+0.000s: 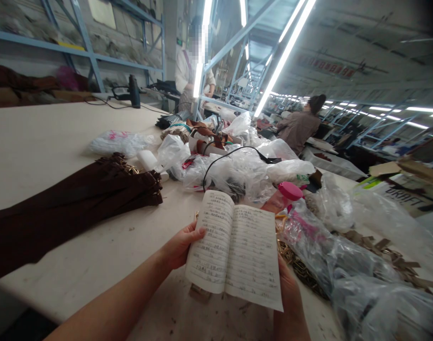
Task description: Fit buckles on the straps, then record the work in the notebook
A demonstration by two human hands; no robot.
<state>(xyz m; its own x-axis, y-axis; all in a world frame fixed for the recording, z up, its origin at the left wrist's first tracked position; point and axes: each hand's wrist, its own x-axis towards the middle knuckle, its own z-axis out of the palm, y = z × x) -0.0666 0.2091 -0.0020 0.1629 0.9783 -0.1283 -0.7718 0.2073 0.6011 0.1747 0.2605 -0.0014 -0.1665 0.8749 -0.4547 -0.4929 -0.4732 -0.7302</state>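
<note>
An open notebook with handwritten lines on both pages is held up over the table. My left hand grips its left edge, thumb on the page and fingers behind. At the right edge, my right hand holds the notebook from the side and below, most of its fingers hidden behind the page. A bundle of dark brown straps lies to the left of the notebook. Just beyond the notebook are clear plastic bags and a container with a pink lid.
The white table carries a black bottle at its back left. Metal buckles and more plastic bags lie on the right. Two people stand farther back, near blue metal frames. A cardboard box stands at far right.
</note>
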